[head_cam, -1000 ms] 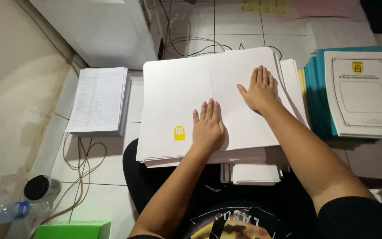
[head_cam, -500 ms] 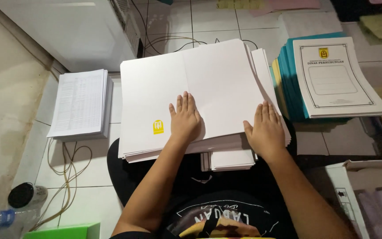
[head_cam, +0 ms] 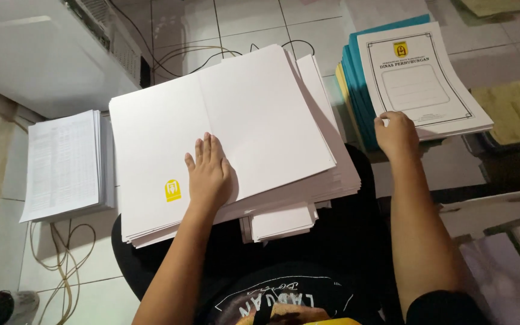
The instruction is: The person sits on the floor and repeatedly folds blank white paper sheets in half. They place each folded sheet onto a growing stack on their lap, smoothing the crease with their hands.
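White machine housing (head_cam: 43, 54) sits at the far left of the tiled floor (head_cam: 308, 24), cables (head_cam: 212, 54) trailing behind it. Big stack of blank white folded sheets (head_cam: 260, 114) rests on the person's lap, small yellow emblem (head_cam: 173, 190) near its near-left corner. Printed table stack (head_cam: 64, 162) lies on the floor just left of it. Bordered cover sheets (head_cam: 419, 78) sit on a teal pile (head_cam: 356, 78) at the right. Left hand (head_cam: 210, 174) lies flat, fingers together, pressing the blank stack. Right hand (head_cam: 397, 133) grips the cover sheets' near-left corner, fingers curled.
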